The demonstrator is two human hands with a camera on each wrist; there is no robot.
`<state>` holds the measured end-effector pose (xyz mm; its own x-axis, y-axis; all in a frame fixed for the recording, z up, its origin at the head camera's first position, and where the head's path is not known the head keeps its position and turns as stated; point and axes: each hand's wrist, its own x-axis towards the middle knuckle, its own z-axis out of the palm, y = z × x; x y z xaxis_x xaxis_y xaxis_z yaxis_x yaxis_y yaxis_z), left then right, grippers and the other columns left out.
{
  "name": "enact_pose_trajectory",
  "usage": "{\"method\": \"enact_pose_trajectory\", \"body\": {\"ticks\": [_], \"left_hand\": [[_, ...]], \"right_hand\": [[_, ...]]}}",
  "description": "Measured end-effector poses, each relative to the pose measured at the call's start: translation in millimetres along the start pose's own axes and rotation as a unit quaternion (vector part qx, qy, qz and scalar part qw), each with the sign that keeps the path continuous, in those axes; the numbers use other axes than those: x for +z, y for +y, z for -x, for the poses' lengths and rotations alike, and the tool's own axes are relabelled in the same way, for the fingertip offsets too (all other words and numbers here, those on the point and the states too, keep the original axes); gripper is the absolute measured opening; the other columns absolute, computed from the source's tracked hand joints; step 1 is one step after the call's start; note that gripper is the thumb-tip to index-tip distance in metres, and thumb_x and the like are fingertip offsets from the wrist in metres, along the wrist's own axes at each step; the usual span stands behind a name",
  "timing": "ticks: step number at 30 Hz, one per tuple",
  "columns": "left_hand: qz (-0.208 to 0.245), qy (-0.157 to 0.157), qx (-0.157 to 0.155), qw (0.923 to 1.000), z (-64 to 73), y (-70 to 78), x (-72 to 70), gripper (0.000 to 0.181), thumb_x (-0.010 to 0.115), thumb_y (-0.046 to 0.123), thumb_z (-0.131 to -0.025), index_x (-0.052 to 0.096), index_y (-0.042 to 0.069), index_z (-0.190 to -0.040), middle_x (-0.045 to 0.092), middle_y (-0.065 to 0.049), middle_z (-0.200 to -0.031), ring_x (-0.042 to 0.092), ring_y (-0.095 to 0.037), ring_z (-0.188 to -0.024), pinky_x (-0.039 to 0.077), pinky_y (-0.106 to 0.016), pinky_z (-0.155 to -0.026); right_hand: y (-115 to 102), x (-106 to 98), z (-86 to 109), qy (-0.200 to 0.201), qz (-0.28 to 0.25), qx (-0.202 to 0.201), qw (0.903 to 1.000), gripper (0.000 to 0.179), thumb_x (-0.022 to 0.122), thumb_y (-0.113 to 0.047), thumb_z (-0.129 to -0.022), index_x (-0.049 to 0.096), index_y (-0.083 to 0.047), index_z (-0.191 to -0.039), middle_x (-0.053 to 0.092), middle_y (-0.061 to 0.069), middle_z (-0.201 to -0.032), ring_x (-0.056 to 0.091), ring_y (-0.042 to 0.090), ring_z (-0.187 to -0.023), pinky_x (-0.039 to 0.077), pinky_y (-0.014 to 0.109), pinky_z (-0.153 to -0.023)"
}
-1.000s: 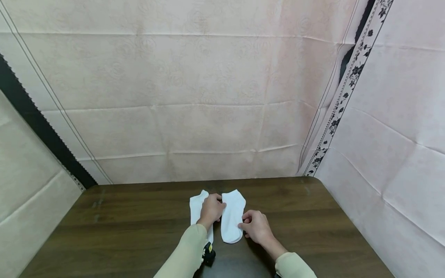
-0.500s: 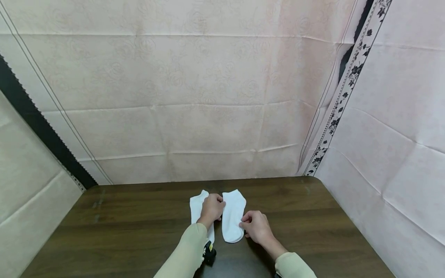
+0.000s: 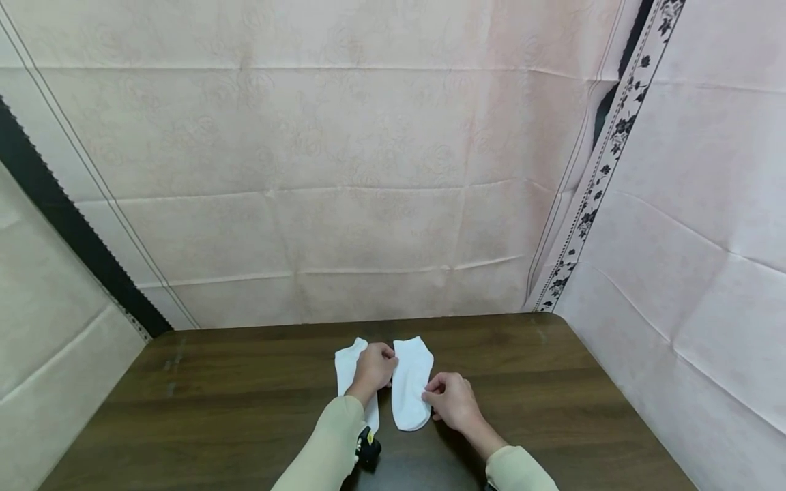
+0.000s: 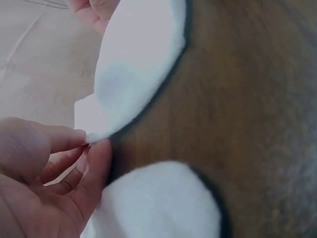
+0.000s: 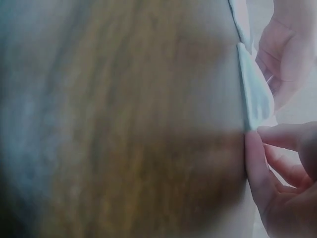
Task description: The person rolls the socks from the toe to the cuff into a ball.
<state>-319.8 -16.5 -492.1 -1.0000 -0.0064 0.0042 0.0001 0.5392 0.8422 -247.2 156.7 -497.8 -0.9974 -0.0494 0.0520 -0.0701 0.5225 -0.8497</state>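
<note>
Two white ankle socks lie side by side on the brown table, toes toward the person. In the head view, my left hand [image 3: 373, 368] pinches the left edge of the right-hand sock [image 3: 410, 389] near its cuff. Thumb and finger meet on that edge in the left wrist view, where the sock [image 4: 141, 54] stretches away. My right hand [image 3: 456, 402] pinches the same sock's right edge near the toe; the right wrist view shows its fingertips at the fabric [image 5: 257, 94]. The left-hand sock [image 3: 346, 365] is partly hidden under my left hand and forearm.
The wood-grain table [image 3: 245, 409] reaches back to a pale cloth wall [image 3: 368, 204]. More pale cloth hangs at both sides, the right one [image 3: 694, 273] with a floral border. A black wrist device [image 3: 368, 450] sits beneath the left sleeve [image 3: 328, 443].
The right-hand sock has shifted very slightly to the right, with both hands keeping their pinch on it. The head view has tilted a little. The left-hand sock has barely moved.
</note>
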Motion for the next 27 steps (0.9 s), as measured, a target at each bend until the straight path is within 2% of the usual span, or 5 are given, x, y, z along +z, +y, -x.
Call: {"method": "enact_pose_trajectory", "body": {"ticks": [8,12,18,22,27], "left_hand": [[0.021,0.016,0.010,0.9996,-1.4,-4.1,-2.7,0.008,0.070,0.009,-0.092,0.073,0.003,-0.095,0.067,-0.005,-0.083,0.060,-0.016,-0.069,0.052,-0.031,-0.064],[0.087,0.007,-0.021,0.9960,0.0,-6.5,-4.0,0.013,0.068,0.008,-0.094,0.073,0.000,-0.103,0.068,-0.009,-0.094,0.063,-0.019,-0.075,0.056,-0.033,-0.064],[0.178,-0.019,-0.066,0.9816,5.3,-11.5,-7.5,0.018,0.065,0.002,-0.093,0.070,-0.003,-0.110,0.070,-0.011,-0.097,0.064,-0.020,-0.080,0.057,-0.034,-0.064],[0.202,-0.035,-0.060,0.9770,7.3,-11.7,-9.5,0.021,0.064,0.000,-0.093,0.068,-0.004,-0.113,0.072,-0.013,-0.099,0.064,-0.018,-0.079,0.056,-0.032,-0.063],[0.207,-0.037,-0.037,0.9769,8.6,-6.2,-13.1,0.025,0.063,0.000,-0.093,0.067,-0.005,-0.117,0.072,-0.015,-0.104,0.065,-0.017,-0.080,0.054,-0.030,-0.063]], "right_hand": [[-4,-3,4.1,-0.005,-0.031,0.003,0.9995,0.007,0.075,0.000,-0.087,0.068,0.000,-0.086,0.060,0.005,-0.071,0.061,0.016,-0.057,0.056,0.032,-0.051],[-7,-3,6.0,-0.010,-0.059,0.004,0.9982,0.006,0.073,0.000,-0.088,0.067,0.001,-0.088,0.062,0.006,-0.072,0.063,0.018,-0.059,0.057,0.033,-0.053],[-10,-1,9.0,-0.025,-0.125,0.017,0.9917,0.008,0.072,0.001,-0.089,0.066,0.006,-0.092,0.066,0.008,-0.074,0.068,0.020,-0.066,0.059,0.038,-0.061],[-13,0,11.1,-0.029,-0.167,0.032,0.9850,0.011,0.071,0.001,-0.090,0.064,0.008,-0.095,0.069,0.009,-0.077,0.069,0.020,-0.070,0.059,0.039,-0.062],[-20,0,11.3,-0.025,-0.199,0.039,0.9789,0.013,0.069,0.001,-0.089,0.063,0.009,-0.098,0.070,0.010,-0.081,0.069,0.020,-0.069,0.059,0.037,-0.060]]}}
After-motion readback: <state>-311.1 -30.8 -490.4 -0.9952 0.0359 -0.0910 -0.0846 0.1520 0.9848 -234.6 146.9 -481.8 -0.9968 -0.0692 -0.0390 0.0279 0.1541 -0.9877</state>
